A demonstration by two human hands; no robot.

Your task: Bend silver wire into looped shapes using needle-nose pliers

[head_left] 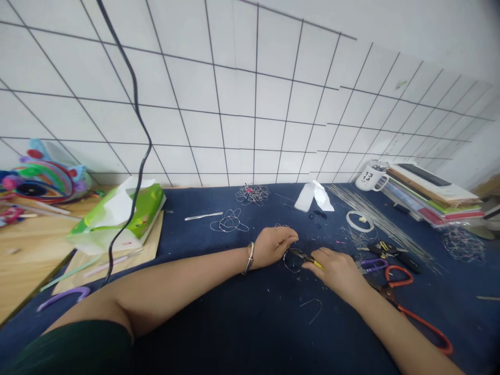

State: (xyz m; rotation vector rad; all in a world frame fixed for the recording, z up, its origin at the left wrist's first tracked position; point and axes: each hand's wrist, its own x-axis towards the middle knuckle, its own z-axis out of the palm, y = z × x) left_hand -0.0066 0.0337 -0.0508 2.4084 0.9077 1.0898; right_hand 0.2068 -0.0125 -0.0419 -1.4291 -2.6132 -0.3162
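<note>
My right hand [332,268] is closed round the yellow handle of a pair of pliers [314,261], whose dark jaws point left at a wire ring. The thin wire ring [287,266], bent into a loop, hangs just under the fingers of my left hand [273,246]. Those fingers are pressed together and pinch the wire at its upper edge. The exact grip is partly hidden by the fingers. On the dark blue cloth [250,317] below lies a loose curved piece of wire [315,308].
Red-handled cutters [424,325], purple-handled scissors [373,265] and black-and-yellow pliers [385,249] lie right of my right hand. Behind are straight wires [383,224], a white coil [359,221], a flower-shaped wire piece [229,223] and a mug [369,177]. A tissue pack [144,211] stands left.
</note>
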